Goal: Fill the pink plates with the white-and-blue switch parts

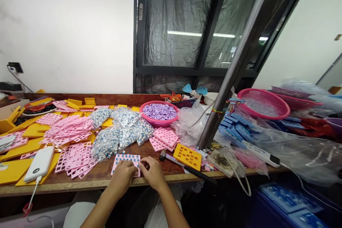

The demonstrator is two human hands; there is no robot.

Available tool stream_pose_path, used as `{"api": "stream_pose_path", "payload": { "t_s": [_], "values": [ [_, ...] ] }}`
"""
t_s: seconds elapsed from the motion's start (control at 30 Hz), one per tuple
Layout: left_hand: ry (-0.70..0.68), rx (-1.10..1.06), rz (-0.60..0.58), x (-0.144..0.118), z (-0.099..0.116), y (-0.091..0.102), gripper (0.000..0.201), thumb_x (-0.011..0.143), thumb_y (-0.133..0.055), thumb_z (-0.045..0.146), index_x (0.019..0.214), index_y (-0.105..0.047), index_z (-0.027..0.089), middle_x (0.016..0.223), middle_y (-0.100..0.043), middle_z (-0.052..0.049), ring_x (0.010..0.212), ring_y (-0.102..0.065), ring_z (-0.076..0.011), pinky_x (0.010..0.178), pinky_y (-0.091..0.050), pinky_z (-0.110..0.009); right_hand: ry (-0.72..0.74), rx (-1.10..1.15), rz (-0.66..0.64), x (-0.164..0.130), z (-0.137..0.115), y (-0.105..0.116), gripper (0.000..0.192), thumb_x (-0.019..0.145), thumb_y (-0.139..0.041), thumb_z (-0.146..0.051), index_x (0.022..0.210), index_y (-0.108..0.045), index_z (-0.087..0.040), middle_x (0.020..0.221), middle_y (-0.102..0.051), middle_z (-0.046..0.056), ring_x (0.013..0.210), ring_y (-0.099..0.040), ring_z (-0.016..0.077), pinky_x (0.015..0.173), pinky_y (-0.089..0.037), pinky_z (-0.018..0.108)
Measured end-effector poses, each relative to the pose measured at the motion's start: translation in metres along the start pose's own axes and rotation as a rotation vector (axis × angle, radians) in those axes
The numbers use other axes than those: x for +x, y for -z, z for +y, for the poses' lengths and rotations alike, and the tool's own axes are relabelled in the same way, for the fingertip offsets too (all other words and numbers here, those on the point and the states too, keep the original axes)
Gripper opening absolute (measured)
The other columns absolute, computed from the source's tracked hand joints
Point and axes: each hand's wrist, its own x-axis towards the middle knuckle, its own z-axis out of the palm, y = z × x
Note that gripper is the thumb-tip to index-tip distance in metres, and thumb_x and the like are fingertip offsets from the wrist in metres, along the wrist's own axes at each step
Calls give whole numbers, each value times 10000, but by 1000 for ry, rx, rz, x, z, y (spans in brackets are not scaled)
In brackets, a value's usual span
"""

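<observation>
A pink grid board (126, 157) with rows of small blue-and-white pieces lies flat near the table's front edge. My left hand (123, 175) rests over its front part, fingers curled down onto it; the fingertips are mostly hidden. At the board's right edge is my right hand (153, 172), with thumb and fingers drawn together in a pinch. Whatever lies between those fingers is too small to make out. A hammer (176, 160) with a dark handle lies right of my right hand, beside a yellow slotted board (187, 156).
Bags of small blue-and-white pieces (107, 142) sit behind the pink board. Stacked pink boards (77, 158) and a white power bank (40, 163) are to the left. A pink basket (159, 122) holds purple pieces. A slanted metal post (227, 82) rises at the right, near blue parts (235, 126).
</observation>
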Motion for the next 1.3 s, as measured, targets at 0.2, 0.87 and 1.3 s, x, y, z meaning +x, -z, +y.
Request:
{"api": "stream_pose_path", "payload": {
  "t_s": [0.2,0.87,1.3],
  "values": [
    [54,35,61,-10,4,-6,233,997,-528,230,983,-758,269,926,-750,-59,914,-658,-244,856,-460,-405,-6,6,3,-1,0,0,172,955,-616,-327,923,-750,-223,849,-722,45,832,-660,214,757,-468,295],
    [105,204,-10,-46,-59,-6,796,995,-409,663,1644,-203,251,1677,-334,-83,1533,-340,-287,1261,-238,-464,258,-256,-214,-5,-12,7,792,938,-631,-506,1618,-327,-237,1680,-333,101,1542,-303,324,1264,-235,513],
    [39,99,-34,-39,-59,3,746,988,-467,648,1611,-313,270,1662,-367,-84,1534,-343,-290,1267,-268,-511,410,-349,-462,-4,-15,12,944,936,-535,-712,1652,-223,-181,1696,-275,115,1574,-242,296,1311,-129,496]
  ]
}}
